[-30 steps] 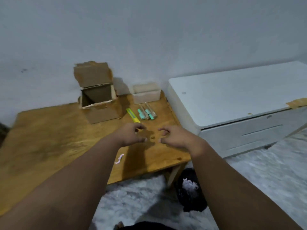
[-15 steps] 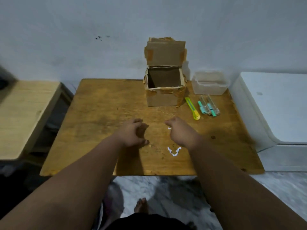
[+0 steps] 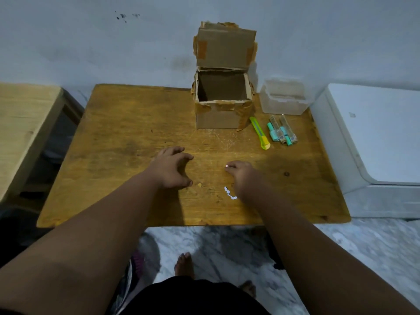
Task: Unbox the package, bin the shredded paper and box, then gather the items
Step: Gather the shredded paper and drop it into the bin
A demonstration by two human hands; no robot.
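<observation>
Right hand (image 3: 242,176) pinching paper bit; left hand (image 3: 170,170) spread, empty. Risk: paper strip (image 3: 229,193) under wrist swept off table (image 3: 113,137).

Wooden table (image 3: 127,133) with open cardboard box (image 3: 223,114), plastic tub (image 3: 283,103), yellow cutter (image 3: 259,133), paper shred (image 3: 229,193).

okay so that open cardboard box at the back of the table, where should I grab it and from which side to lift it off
Probably by its two side walls, one hand on each, coming from the front. The cardboard box stands upright and open, its tall flap raised at the back near the wall. Its left side is clear, but the yellow cutter lies close to its right front corner, so the right hand should come in above it.
</observation>
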